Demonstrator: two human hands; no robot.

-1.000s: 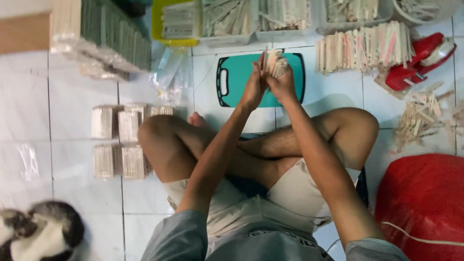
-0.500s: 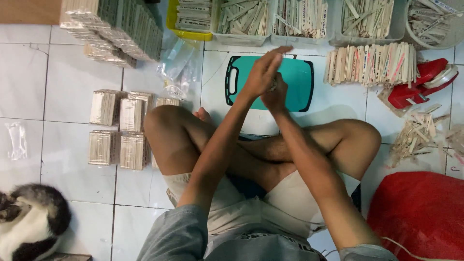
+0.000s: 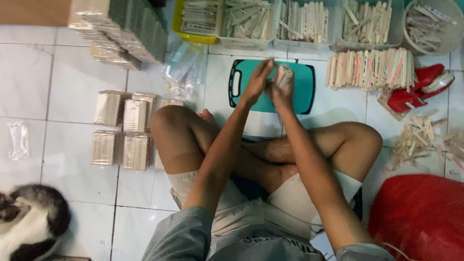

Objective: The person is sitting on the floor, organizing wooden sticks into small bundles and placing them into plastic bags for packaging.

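Observation:
I sit cross-legged on a white tiled floor. Both hands are raised over a teal cutting board. My right hand grips a bundle of thin wooden sticks, held upright. My left hand presses flat against the bundle's left side, fingers stretched out. A row of loose wooden sticks lies to the right of the board.
Wrapped stick bundles are stacked at my left knee. Trays of sticks line the far edge. Clear plastic bags, a red tool, stick scraps, a red sack and a cat surround me.
My hands shifted over the board while working the bundle; the left palm now presses its side. The view has drifted, so everything sits lower and more to the right.

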